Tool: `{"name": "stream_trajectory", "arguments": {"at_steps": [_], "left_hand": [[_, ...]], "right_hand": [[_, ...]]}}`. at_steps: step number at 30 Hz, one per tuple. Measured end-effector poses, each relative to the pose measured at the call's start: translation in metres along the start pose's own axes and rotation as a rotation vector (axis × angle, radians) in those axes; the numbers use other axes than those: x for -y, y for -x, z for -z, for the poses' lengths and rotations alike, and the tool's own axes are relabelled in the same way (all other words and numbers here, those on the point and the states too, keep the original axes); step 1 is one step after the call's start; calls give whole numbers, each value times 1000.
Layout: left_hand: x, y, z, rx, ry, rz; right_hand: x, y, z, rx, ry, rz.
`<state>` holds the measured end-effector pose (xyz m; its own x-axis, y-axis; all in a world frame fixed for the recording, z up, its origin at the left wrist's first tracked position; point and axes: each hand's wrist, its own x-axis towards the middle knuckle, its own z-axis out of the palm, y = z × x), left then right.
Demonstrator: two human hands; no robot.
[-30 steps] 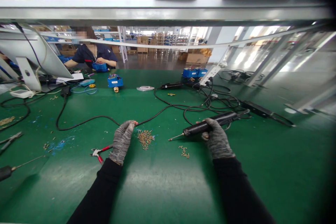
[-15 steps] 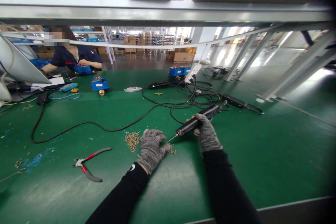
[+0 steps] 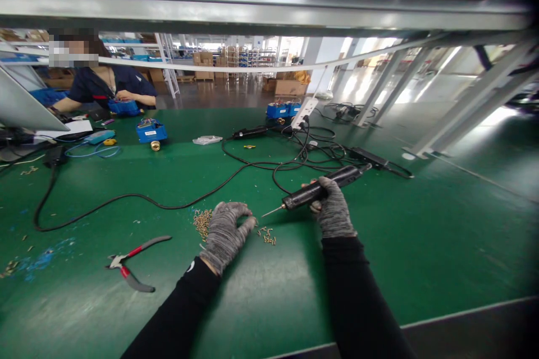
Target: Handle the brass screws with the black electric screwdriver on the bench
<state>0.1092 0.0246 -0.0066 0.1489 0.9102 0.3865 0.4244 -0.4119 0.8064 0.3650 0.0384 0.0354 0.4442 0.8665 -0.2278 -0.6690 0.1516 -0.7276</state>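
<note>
My right hand (image 3: 332,212), in a grey knit glove, grips a black electric screwdriver (image 3: 314,192) with its bit pointing left, just above the green table. My left hand (image 3: 227,230), also gloved, rests on the table with fingers curled in a pinch between a larger heap of brass screws (image 3: 202,219) and a small cluster of screws (image 3: 266,234). What the fingers hold is too small to see. The bit tip hovers a short way right of my left fingers.
Red-handled pliers (image 3: 128,263) lie to the left. Black cables (image 3: 177,201) loop across the green mat (image 3: 421,247). Blue devices (image 3: 150,131) and a power strip (image 3: 306,111) sit further back. A co-worker (image 3: 105,87) sits at far left handling a blue device.
My left hand moved from left of the screw heap to its right side, met the bit, then drew back slightly. The screwdriver lifted a little and the view shifted right.
</note>
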Motion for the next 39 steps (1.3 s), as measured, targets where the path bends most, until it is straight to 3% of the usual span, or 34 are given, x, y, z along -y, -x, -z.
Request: {"name": "stream_trajectory", "arguments": {"at_steps": [4, 8, 12, 18, 31, 39], "left_hand": [[17, -4, 47, -178, 75, 43], [42, -2, 93, -386, 195, 204], [66, 0, 116, -580, 441, 352], [72, -3, 117, -631, 717, 460], [59, -5, 119, -634, 627, 540], [59, -5, 116, -639, 670, 486]], "right_hand": [[-7, -1, -4, 23, -14, -11], [-30, 5, -18, 82, 6, -72], [-58, 13, -28, 158, 83, -113], [-79, 15, -27, 233, 196, -130], [-89, 13, -19, 257, 271, -39], [-91, 18, -24, 250, 254, -58]]}}
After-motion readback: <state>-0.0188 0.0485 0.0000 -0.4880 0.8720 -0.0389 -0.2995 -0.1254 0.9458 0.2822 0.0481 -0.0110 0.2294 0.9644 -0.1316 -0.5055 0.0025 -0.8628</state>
